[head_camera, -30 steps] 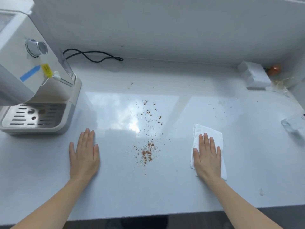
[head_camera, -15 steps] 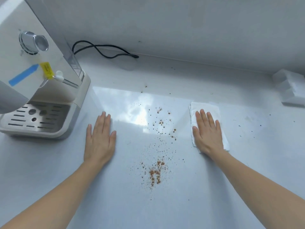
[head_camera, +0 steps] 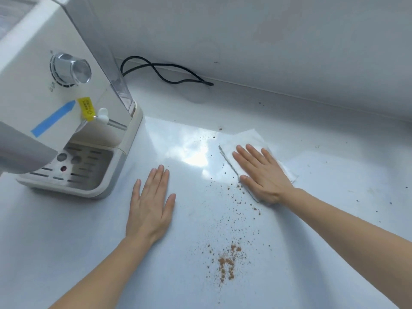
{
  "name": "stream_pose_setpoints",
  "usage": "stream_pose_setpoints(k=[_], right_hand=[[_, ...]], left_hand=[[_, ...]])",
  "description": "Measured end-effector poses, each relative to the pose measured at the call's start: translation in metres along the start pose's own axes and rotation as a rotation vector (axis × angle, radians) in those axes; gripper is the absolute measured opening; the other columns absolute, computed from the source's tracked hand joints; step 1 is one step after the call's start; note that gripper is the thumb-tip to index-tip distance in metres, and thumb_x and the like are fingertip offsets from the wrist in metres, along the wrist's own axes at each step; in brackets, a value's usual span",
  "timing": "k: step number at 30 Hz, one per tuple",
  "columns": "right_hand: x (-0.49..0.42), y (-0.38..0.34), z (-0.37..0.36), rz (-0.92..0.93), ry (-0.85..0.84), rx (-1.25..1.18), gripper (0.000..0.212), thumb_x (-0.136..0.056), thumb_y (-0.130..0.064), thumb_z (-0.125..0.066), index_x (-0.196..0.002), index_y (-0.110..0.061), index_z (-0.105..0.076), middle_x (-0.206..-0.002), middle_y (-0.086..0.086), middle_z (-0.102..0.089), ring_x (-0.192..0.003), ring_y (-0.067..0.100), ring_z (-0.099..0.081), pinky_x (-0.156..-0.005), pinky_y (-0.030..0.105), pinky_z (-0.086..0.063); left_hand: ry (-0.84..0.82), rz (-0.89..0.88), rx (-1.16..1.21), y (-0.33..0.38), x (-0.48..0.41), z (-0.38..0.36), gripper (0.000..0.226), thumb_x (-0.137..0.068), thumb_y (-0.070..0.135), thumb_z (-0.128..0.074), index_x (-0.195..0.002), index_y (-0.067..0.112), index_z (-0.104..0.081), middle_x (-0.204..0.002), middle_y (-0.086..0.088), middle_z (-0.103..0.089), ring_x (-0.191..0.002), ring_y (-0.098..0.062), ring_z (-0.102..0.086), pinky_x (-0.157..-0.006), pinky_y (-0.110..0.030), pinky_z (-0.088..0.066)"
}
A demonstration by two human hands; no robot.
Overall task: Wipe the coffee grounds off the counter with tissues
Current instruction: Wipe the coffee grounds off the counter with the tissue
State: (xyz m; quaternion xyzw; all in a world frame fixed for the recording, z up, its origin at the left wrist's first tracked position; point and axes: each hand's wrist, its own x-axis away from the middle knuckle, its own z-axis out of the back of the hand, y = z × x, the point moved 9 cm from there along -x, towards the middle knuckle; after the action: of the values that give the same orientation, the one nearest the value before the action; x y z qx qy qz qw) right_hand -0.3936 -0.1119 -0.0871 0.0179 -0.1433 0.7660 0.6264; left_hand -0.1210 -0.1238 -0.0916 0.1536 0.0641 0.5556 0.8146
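Brown coffee grounds (head_camera: 227, 263) lie scattered on the white counter (head_camera: 66, 230), thickest in a small heap near me, with a thin trail running away toward the far side. My right hand (head_camera: 260, 175) presses flat on a folded white tissue (head_camera: 243, 139) at the far end of that trail, its near edge touching the first specks. My left hand (head_camera: 151, 204) rests palm down on the bare counter left of the grounds, fingers spread, holding nothing.
A cream coffee machine (head_camera: 66, 108) with a drip tray (head_camera: 73, 172) stands at the left, close to my left hand. Its black cable (head_camera: 165, 73) loops along the white back wall. A few stray specks dot the counter at the right.
My right hand has slid the tissue away from me and to the left, up to the far end of the grounds. The view has moved closer and leftward; my left hand stays flat.
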Motion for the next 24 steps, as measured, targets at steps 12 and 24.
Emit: stream_pose_setpoints(k=[12,24], right_hand=[[0.075,-0.087,-0.036,0.162,-0.092,-0.039,0.055,-0.100,-0.044,-0.014,-0.151,-0.034,0.004,-0.161,-0.014,0.009,-0.148,0.011,0.011,-0.117,0.039,0.012],[0.143,-0.131,-0.056,0.016,-0.046,-0.173,0.059,-0.099,-0.048,-0.014,-0.152,-0.031,0.006,-0.161,-0.014,0.009,-0.148,0.008,0.010,-0.117,0.036,0.011]], left_hand=[[0.029,-0.014,0.025,0.003,0.001,0.004,0.066,-0.092,0.050,-0.006,-0.151,0.021,-0.010,-0.159,0.009,-0.006,-0.145,-0.002,0.002,-0.118,-0.031,0.008],[0.046,-0.020,0.058,0.002,0.002,0.005,0.069,-0.090,0.050,-0.006,-0.150,0.017,-0.017,-0.160,0.003,-0.013,-0.146,-0.008,-0.006,-0.120,-0.038,0.001]])
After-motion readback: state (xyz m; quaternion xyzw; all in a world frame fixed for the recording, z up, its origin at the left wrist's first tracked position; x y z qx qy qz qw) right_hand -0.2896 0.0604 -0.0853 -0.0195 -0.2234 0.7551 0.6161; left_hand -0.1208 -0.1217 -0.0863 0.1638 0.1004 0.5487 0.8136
